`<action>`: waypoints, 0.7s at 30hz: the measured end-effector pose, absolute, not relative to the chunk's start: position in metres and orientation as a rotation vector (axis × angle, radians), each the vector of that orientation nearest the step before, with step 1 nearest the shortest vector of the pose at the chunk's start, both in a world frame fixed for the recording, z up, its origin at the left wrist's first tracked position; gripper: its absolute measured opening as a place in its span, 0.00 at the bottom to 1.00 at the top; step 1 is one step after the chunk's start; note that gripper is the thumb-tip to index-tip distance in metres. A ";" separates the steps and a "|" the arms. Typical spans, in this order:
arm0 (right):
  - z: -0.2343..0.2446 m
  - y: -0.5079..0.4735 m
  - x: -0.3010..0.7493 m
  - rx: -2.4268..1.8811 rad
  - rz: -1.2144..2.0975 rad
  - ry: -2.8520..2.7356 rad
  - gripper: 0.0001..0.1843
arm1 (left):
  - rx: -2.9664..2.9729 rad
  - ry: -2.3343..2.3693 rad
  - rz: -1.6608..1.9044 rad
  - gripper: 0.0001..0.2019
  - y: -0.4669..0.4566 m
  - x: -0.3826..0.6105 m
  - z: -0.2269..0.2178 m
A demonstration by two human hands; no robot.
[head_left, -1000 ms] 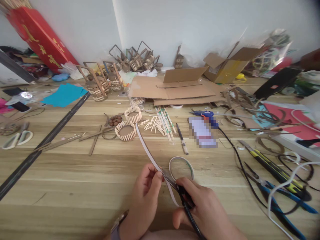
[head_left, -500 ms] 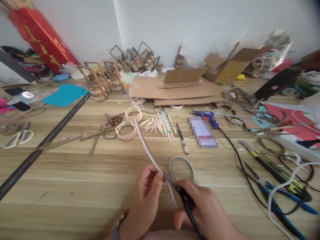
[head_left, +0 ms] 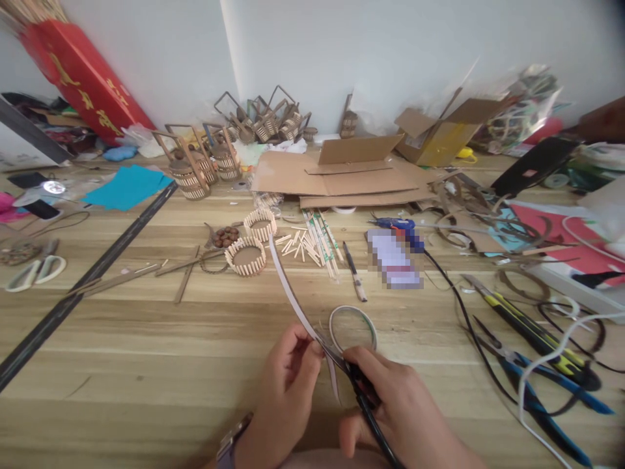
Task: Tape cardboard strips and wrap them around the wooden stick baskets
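Observation:
My left hand (head_left: pixel 293 374) pinches a long narrow strip (head_left: pixel 289 290), pale on its face and brown along one edge, which curves up and away across the table. Black-handled scissors (head_left: pixel 368 417) are in my right hand (head_left: pixel 398 397), their blades meeting the strip just beside my left fingertips. A thin pale tail of the strip (head_left: pixel 333 384) hangs below the blades. Just beyond my right hand lies a roll of tape (head_left: pixel 374 322). Past the strip's far end stand two rings of short wooden sticks (head_left: pixel 245 256) on brown bases.
Loose stick pieces (head_left: pixel 303 247), a pen (head_left: pixel 354 270) and a blue glue gun (head_left: pixel 398 225) lie mid-table. At right are a yellow-black cutter (head_left: pixel 532 332), pliers (head_left: pixel 532 384) and cables. Small baskets (head_left: pixel 190 179) and flat cardboard (head_left: pixel 288 172) stand farther back; white-handled scissors (head_left: pixel 36 272) lie left.
The strip's far end has swung slightly right, and the hanging tail has shifted a little left. Both hands keep nearly the same place and grip.

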State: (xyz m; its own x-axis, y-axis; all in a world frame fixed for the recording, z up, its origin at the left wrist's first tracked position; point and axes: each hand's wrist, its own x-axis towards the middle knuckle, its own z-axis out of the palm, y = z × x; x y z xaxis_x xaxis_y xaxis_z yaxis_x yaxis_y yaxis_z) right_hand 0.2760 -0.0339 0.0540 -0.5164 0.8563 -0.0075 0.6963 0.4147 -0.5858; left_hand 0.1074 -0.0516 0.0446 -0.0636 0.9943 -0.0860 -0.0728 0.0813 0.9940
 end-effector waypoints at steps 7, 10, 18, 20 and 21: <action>0.047 -0.035 0.277 -1.321 0.755 -2.410 0.09 | 1.037 1.247 1.228 0.14 -0.051 0.107 0.044; 0.047 -0.034 0.275 -1.268 0.651 -2.404 0.15 | 1.022 1.244 1.234 0.13 -0.051 0.107 0.043; 0.045 -0.035 0.275 -1.288 0.616 -2.387 0.23 | 0.977 1.280 1.281 0.16 -0.049 0.104 0.044; 0.045 -0.036 0.277 -1.299 0.657 -2.381 0.21 | 0.970 1.285 1.296 0.16 -0.048 0.104 0.045; 0.045 -0.036 0.277 -1.299 0.693 -2.379 0.20 | 0.981 1.271 1.294 0.16 -0.047 0.104 0.045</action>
State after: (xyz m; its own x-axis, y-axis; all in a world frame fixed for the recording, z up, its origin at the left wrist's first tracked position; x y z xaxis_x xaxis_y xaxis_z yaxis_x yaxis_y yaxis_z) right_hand 0.2775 -0.0361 0.0452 -0.5228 0.8500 0.0640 0.6829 0.4625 -0.5655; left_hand 0.1036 -0.0474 0.0445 -0.1382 0.9849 -0.1041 -0.1219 0.0874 0.9887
